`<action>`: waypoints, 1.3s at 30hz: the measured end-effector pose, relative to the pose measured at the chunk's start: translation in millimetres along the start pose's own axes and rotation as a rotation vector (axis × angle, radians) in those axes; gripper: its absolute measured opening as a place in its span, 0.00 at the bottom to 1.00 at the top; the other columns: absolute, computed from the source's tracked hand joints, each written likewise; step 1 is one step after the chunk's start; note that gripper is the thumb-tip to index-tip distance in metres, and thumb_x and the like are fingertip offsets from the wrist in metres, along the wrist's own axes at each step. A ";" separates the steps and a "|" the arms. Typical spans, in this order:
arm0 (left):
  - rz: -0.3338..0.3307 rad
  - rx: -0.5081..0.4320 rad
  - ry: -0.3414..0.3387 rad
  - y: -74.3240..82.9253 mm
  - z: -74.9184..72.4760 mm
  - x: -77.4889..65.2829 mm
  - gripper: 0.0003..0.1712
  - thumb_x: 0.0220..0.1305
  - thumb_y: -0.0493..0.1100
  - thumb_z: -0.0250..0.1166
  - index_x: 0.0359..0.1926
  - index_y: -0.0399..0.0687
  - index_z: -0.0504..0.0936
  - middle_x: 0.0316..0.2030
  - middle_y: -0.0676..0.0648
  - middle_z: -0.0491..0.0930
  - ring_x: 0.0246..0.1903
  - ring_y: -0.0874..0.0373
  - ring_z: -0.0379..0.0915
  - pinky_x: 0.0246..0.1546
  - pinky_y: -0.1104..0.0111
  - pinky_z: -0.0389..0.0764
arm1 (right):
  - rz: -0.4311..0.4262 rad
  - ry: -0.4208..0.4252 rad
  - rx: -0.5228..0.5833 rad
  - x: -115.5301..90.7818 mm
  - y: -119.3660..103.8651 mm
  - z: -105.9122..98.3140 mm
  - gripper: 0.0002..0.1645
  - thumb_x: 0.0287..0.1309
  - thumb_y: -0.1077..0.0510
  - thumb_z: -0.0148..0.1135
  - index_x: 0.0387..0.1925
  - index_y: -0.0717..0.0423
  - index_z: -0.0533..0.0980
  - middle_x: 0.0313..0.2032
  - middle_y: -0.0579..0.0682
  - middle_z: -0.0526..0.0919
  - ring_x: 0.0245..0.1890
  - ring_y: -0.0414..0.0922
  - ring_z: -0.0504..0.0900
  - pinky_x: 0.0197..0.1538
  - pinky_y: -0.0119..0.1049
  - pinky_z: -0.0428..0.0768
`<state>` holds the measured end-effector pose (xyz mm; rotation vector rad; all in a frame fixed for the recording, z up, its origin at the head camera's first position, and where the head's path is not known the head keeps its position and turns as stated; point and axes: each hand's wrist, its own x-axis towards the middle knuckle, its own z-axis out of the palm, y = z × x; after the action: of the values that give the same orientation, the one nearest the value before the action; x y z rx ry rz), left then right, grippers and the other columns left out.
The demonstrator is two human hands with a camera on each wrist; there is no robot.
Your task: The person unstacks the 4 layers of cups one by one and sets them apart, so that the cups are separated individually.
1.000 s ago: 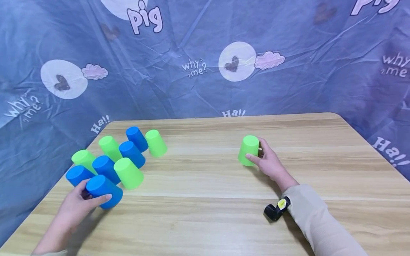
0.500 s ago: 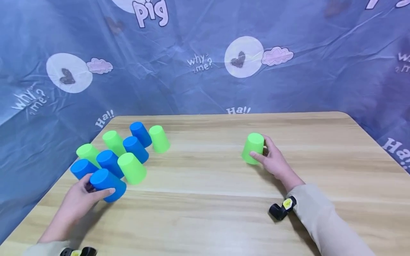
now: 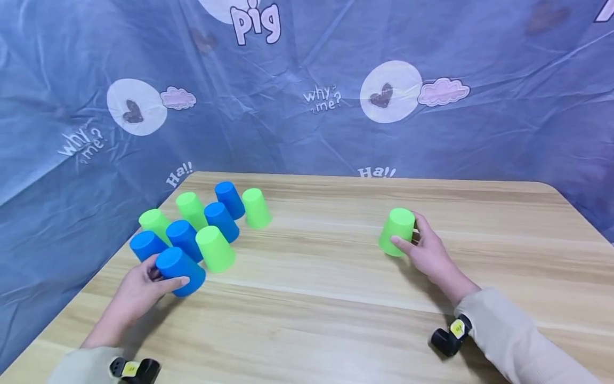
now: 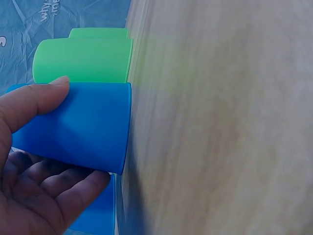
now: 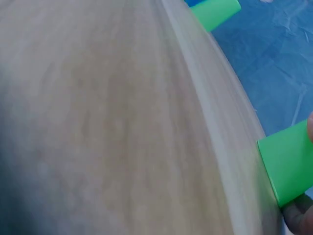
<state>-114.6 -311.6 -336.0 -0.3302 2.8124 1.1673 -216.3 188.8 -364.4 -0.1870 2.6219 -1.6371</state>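
At the near end of a cluster of upside-down cups, my left hand [image 3: 139,288] grips a blue cup [image 3: 181,272], thumb on one side and fingers on the other. The left wrist view shows this blue cup [image 4: 83,122] with its rim right at the table surface. Off to the right, my right hand [image 3: 427,253] holds a green cup [image 3: 397,232], mouth down, between thumb and fingers. Only the edge of that green cup [image 5: 288,164] and some fingertips show in the right wrist view. Beside the left hand's cup stands another green cup [image 3: 215,249].
Behind the left hand several more cups stand close together, among them a blue cup [image 3: 184,240] and a far green cup [image 3: 256,208]. The wooden table [image 3: 307,256] meets a patterned blue cloth backdrop [image 3: 288,144] at its far edge.
The head view has shifted, so everything sits further right in the picture. Both hands keep hold of their cups, which stay in about the same places on the table.
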 end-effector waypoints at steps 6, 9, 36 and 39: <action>0.010 0.016 -0.009 1.6 -1.0 2.0 0.48 0.55 0.58 0.65 0.65 0.33 0.55 0.61 0.26 0.61 0.58 0.31 0.61 0.53 0.43 0.69 | -0.009 0.064 0.036 1.7 -11.0 3.3 0.46 0.61 0.54 0.57 0.71 0.56 0.43 0.64 0.68 0.58 0.62 0.66 0.62 0.61 0.57 0.64; 0.010 0.027 -0.009 1.6 -1.7 1.2 0.48 0.55 0.58 0.65 0.65 0.32 0.55 0.61 0.26 0.62 0.58 0.31 0.61 0.53 0.43 0.69 | -0.034 0.075 0.038 3.9 -19.1 5.9 0.46 0.60 0.53 0.58 0.71 0.56 0.44 0.63 0.68 0.59 0.61 0.66 0.63 0.61 0.57 0.65; 0.087 0.008 0.000 -5.2 -1.9 3.8 0.47 0.56 0.56 0.65 0.66 0.34 0.54 0.61 0.27 0.61 0.58 0.31 0.61 0.53 0.44 0.70 | -0.112 -0.066 0.098 38.7 -73.9 91.2 0.40 0.56 0.57 0.62 0.67 0.52 0.55 0.57 0.59 0.69 0.57 0.58 0.71 0.56 0.47 0.74; 0.083 0.003 0.000 -7.5 -1.1 2.7 0.46 0.57 0.55 0.65 0.66 0.34 0.54 0.61 0.27 0.61 0.58 0.31 0.62 0.52 0.45 0.71 | -0.131 -0.081 0.095 41.0 -79.5 103.9 0.40 0.55 0.57 0.63 0.66 0.50 0.56 0.56 0.57 0.71 0.56 0.56 0.73 0.56 0.46 0.74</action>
<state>-115.5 -318.1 -340.8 -0.2148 2.8534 1.1778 -240.2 56.5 -337.8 -0.4202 2.5144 -1.7489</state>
